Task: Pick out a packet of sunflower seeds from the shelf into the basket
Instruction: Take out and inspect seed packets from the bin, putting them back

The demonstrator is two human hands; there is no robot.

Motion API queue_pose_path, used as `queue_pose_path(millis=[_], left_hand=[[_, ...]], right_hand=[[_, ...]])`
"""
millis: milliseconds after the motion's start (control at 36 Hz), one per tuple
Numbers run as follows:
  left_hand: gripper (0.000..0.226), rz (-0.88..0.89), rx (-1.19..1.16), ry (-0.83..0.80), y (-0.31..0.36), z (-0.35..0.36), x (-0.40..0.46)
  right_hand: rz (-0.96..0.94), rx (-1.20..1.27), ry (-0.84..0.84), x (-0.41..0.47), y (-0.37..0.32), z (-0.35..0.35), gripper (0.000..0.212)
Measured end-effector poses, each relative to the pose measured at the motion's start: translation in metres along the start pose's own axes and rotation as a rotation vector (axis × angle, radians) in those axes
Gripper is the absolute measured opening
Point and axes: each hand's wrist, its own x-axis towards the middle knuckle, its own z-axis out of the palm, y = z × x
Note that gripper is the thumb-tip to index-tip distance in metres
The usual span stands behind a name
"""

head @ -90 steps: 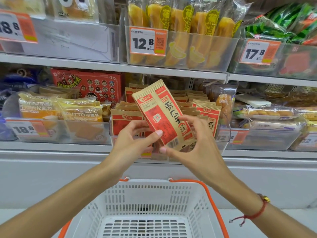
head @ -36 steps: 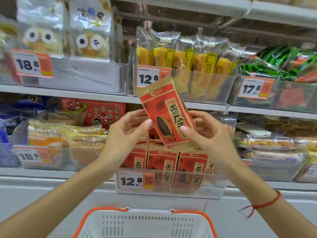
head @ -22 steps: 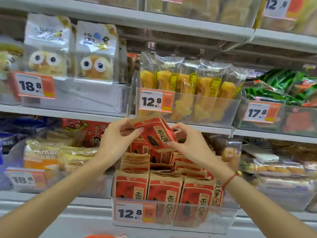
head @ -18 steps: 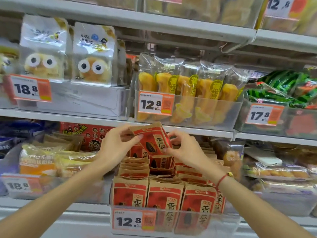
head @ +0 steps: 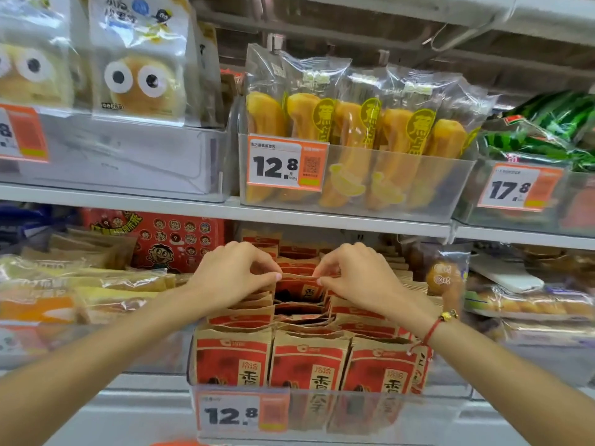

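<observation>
A red and brown packet of sunflower seeds (head: 299, 288) stands upright in the middle row of the clear bin (head: 322, 413), among several like packets. My left hand (head: 235, 272) pinches its top edge at the left corner. My right hand (head: 357, 275) pinches the top edge at the right corner. Only a sliver of the orange basket rim (head: 175, 443) shows at the bottom edge.
The shelf above (head: 322, 217) carries a bin of yellow banana-shaped breads (head: 354, 133) close over my hands. A red snack box (head: 167, 239) sits to the left, yellow bread packs (head: 80, 284) further left, and bagged pastries (head: 447, 275) to the right.
The packet, held up in front of the shelf a second ago, has gone down into the bin's middle row. Both hands followed it and now pinch its top. The view has tilted up, off the basket.
</observation>
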Motion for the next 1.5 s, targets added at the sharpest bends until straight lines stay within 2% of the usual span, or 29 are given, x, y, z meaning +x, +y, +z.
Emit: queue_pose_path(millis=[222, 333, 583, 694, 750, 806, 889, 972, 1056, 1139, 1306, 1500], left_hand=[[0.019, -0.052, 0.044, -0.151, -0.003, 0.008, 0.017], [0.021, -0.068, 0.104, -0.179, -0.003, 0.011, 0.022], [0.024, -0.087, 0.021, -0.251, -0.005, 0.01, 0.02], [0.021, -0.029, 0.01, -0.158, -0.004, 0.007, 0.022], [0.021, 0.016, 0.036, -0.062, -0.003, 0.006, 0.026], [0.025, 0.06, 0.1, -0.006, -0.001, 0.007, 0.031], [0.034, 0.077, 0.232, -0.021, 0.004, 0.013, 0.038], [0.038, 0.053, 0.295, -0.045, 0.005, 0.021, 0.041], [0.037, 0.045, 0.291, -0.042, 0.001, 0.025, 0.04], [0.031, 0.058, 0.262, -0.042, -0.002, 0.025, 0.038], [0.033, 0.052, 0.251, -0.01, -0.007, 0.025, 0.038], [0.026, 0.009, 0.159, 0.024, -0.005, 0.016, 0.029]], right_hand=[[-0.062, -0.183, -0.155, 0.019, -0.012, 0.009, 0.013], [-0.071, -0.271, -0.169, 0.033, -0.021, 0.01, 0.015], [0.041, -0.122, -0.286, 0.034, -0.01, 0.025, 0.016], [0.085, -0.066, -0.297, 0.038, -0.003, 0.019, 0.016], [0.1, 0.013, -0.275, 0.038, -0.002, 0.017, 0.019], [0.116, 0.059, -0.184, 0.037, -0.001, 0.017, 0.022], [0.123, -0.084, -0.06, 0.039, -0.001, 0.02, 0.029], [0.096, -0.235, -0.045, 0.043, -0.004, 0.025, 0.035], [0.053, -0.366, -0.024, 0.046, -0.01, 0.03, 0.027], [0.036, -0.397, 0.013, 0.046, -0.013, 0.031, 0.019], [0.016, -0.259, 0.035, 0.037, -0.007, 0.025, 0.012], [-0.03, -0.101, 0.194, 0.013, -0.005, 0.008, 0.012]])
